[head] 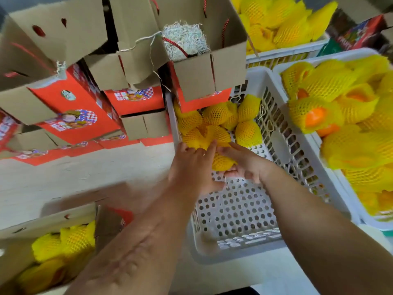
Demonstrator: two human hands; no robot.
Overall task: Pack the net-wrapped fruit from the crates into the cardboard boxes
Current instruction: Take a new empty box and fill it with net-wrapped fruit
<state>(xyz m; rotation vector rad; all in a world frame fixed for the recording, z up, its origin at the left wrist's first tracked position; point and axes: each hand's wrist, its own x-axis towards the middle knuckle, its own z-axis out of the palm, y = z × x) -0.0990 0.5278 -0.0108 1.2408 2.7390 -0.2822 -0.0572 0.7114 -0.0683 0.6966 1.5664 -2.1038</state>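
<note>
Two bare forearms reach into view from the bottom edge, with no sleeves, gloves, watch, rings or bands visible on them. The left hand [192,167] shows its back, with knuckles and short, unpainted nails; its forearm carries a run of raised, uneven ridges and bumps along the upper side, from near the wrist toward the elbow. The right hand [244,161] shows its back and wrist as well, with a smoother forearm behind it. The lower parts of both arms are slightly blurred.

Both arms extended fwd; left hand [192,167] & right hand [244,162] together, fingers curled.
</note>
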